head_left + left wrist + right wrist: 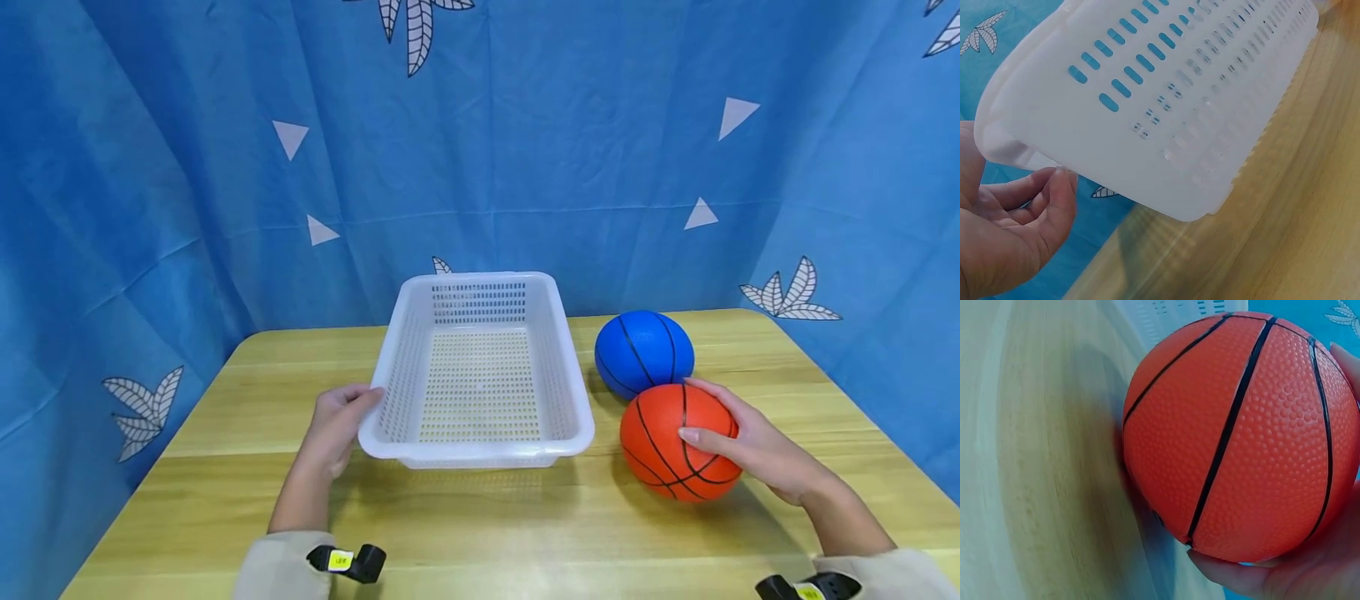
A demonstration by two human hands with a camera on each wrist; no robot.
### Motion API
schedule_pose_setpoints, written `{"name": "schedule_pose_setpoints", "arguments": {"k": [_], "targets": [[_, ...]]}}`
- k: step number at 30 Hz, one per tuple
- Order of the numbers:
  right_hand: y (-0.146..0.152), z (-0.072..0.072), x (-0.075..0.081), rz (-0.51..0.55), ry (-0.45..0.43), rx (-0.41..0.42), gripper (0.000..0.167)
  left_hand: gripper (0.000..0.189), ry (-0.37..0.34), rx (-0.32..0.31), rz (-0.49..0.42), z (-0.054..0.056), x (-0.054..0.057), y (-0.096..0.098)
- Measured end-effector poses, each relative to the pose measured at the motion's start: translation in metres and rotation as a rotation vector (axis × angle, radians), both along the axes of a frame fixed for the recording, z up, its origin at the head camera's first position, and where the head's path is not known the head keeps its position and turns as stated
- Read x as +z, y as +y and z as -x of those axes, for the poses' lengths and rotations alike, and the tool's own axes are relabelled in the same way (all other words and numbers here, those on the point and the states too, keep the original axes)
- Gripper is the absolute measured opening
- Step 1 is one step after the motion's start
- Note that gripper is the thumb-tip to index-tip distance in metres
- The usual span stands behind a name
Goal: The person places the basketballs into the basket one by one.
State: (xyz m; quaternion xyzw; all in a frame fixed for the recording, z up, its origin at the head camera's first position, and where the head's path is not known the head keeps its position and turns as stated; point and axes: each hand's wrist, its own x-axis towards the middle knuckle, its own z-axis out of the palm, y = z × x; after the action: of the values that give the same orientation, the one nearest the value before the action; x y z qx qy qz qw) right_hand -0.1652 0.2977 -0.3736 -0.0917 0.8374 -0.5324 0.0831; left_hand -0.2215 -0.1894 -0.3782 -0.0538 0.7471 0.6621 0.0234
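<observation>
A white perforated basket (480, 446) stands empty in the middle of the wooden table (225, 492). My left hand (360, 408) holds its near left corner, thumb at the rim and fingers beneath it; in the left wrist view the basket (1147, 112) fills the frame above my left hand (1035, 187). To the basket's right lies an orange ball (667, 454) with black lines. My right hand (708, 412) grips it from the right side, fingers curled round it. In the right wrist view the orange ball (1241, 437) rests on the table against my fingers (1254, 575). A blue ball (643, 350) sits just behind it.
A blue cloth with white leaves and triangles (525, 150) hangs close behind and along both sides of the table. Bare wood lies in front of the basket (487, 525) and at the far left (285, 367).
</observation>
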Motion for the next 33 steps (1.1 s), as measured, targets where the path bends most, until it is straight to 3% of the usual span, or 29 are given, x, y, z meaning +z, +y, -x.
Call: {"name": "schedule_pose_setpoints", "arguments": {"k": [8,13,23,33], "targets": [[0.002,-0.003,-0.005,-0.05,0.054,-0.058,0.068,0.038,0.012,0.005,0.006,-0.002,0.0,0.002],[0.003,-0.006,-0.003,-0.029,0.085,-0.07,0.065,0.038,0.019,0.006,0.008,-0.005,0.001,0.003],[-0.019,0.0,0.033,0.031,0.181,-0.075,0.061,0.039,0.032,-0.01,0.005,-0.005,-0.001,0.001],[-0.071,0.014,0.063,0.08,0.288,-0.059,0.061,0.037,0.036,0.004,0.014,-0.004,0.0,0.003]]}}
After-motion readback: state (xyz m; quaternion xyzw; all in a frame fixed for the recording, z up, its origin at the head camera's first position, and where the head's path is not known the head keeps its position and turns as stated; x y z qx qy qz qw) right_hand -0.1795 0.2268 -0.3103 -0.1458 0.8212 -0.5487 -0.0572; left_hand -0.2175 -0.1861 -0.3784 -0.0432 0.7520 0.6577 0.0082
